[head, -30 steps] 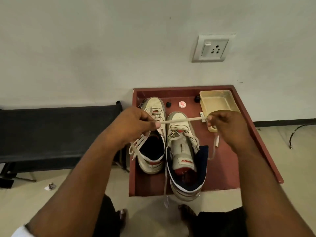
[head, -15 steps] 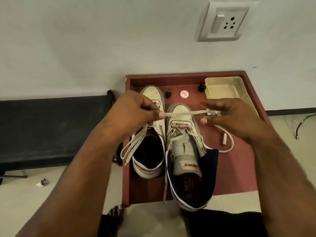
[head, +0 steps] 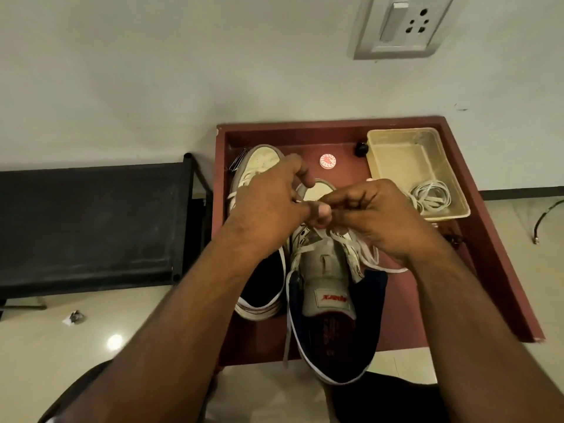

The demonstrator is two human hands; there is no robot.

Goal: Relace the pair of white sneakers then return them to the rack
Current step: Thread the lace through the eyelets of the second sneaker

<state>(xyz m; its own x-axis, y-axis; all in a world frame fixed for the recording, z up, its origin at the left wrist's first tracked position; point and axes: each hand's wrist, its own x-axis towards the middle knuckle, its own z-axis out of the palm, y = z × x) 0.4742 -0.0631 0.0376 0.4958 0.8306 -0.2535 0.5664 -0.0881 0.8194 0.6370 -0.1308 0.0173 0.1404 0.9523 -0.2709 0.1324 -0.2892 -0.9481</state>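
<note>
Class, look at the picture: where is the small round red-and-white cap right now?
In the head view the round cap lies flat on the red table near its far edge, between the left sneaker's toe and the small black knob beside the beige tray.

The two white high-top canvas sneakers, the left one and the right one, show navy linings, off-white flat laces and red-and-white striped soles, and the right one's tongue bears a red-lettered label. They sit on a dark red-brown wooden tray table, which also carries a cream plastic rectangular bin with a coiled white cord, a small round white cap printed in red and a black knob. Behind are a pale grey wall with a light grey switch-and-socket plate, a black bench and a glossy beige floor.
</note>
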